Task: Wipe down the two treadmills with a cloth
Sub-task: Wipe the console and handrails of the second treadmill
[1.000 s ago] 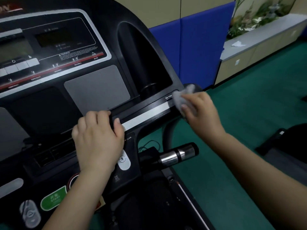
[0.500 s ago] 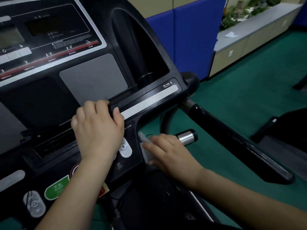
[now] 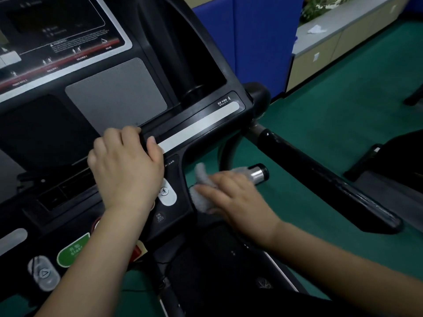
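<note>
The treadmill console stays steadied by the left hand, fingers curled over its ledge, gripping nothing else. The right hand has dropped from the far speed strip (that end looks done), pinching the grey cloth beside the chrome pulse grip.

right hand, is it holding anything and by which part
The right hand holds a bunched grey cloth under its fingers, pressed beside the treadmill console; the exact part gripped cannot be told.
</note>
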The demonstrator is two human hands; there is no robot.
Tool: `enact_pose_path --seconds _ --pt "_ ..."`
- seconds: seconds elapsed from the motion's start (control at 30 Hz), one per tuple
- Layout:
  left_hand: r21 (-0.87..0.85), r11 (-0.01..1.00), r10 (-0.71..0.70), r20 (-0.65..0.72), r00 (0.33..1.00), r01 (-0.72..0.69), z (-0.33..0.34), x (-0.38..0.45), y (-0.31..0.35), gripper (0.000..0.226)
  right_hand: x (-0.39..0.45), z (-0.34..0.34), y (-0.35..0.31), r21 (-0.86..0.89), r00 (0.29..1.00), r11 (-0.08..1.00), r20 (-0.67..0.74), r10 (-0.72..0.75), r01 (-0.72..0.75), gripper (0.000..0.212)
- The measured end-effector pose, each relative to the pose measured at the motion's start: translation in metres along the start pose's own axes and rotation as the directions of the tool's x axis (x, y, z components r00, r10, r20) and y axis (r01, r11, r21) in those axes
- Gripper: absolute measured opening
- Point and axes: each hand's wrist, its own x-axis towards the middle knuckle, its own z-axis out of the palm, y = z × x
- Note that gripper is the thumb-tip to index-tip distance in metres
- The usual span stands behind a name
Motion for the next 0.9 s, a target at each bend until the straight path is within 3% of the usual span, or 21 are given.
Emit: enact_pose_path --seconds 0.17,0.27,0.3,0.37,0.4,0.43,0.53,0.67,0.7,0.8,0.87,0.9 --pt "-0.013 1.0 -0.003 0.003 1.0 0.003 -0.001 0.0 0.0 0.036 -0.004 -0.008 0.023 0.021 0.998 0.999 0.054 -0.03 0.029 0.045" --pt "-0.015 1.0 -0.006 0.001 1.0 0.006 -0.001 0.0 0.0 0.037 -0.02 -0.024 0.052 0.138 0.977 0.969 -0.021 0.211 -0.207 0.045" --pt "-0.013 1.0 -0.005 0.001 1.0 0.005 -0.001 -0.001 0.0 0.037 -0.028 -0.027 0.057 0.231 0.925 0.909 -0.072 0.372 -0.347 0.043" --pt "-0.012 1.0 -0.005 0.002 1.0 0.005 0.0 0.0 0.0 0.037 -0.045 -0.031 0.06 0.487 0.677 0.625 -0.091 0.731 -0.61 0.033" --pt "-0.012 1.0 -0.006 -0.002 1.0 0.006 0.0 0.0 0.0 0.037 -0.054 -0.029 0.057 0.619 0.545 0.429 -0.002 0.838 -0.658 0.028" --pt "-0.011 1.0 -0.008 -0.006 1.0 0.007 0.001 0.0 0.0 0.037 -0.06 -0.025 0.051 0.717 0.465 0.236 0.138 0.874 -0.656 0.027" --pt "-0.007 1.0 -0.008 -0.009 1.0 0.008 0.001 0.0 0.001 0.037 -0.057 -0.011 0.024 0.821 0.498 -0.086 0.422 0.757 -0.565 0.042" --pt "-0.002 1.0 -0.012 -0.01 1.0 0.012 0.001 0.0 0.001 0.038 -0.028 -0.009 0.0 0.817 0.484 -0.273 0.533 0.694 -0.508 0.042" --pt "-0.001 1.0 -0.012 -0.013 1.0 0.012 0.001 -0.001 0.001 0.038 -0.027 -0.006 -0.005 0.79 0.472 -0.291 0.57 0.673 -0.539 0.041" --pt "-0.012 1.0 -0.01 -0.017 1.0 0.01 0.001 -0.001 0.002 0.037 -0.024 -0.003 -0.024 0.696 0.449 -0.213 0.635 0.629 -0.685 0.047" --pt "-0.017 1.0 -0.012 -0.021 1.0 0.011 0.001 -0.001 0.001 0.037 -0.02 -0.007 -0.023 0.73 0.425 -0.272 0.613 0.666 -0.626 0.044" --pt "-0.015 1.0 -0.012 -0.02 1.0 0.011 0.001 0.0 0.001 0.038 -0.019 -0.008 -0.017 0.775 0.406 -0.353 0.592 0.697 -0.524 0.04"
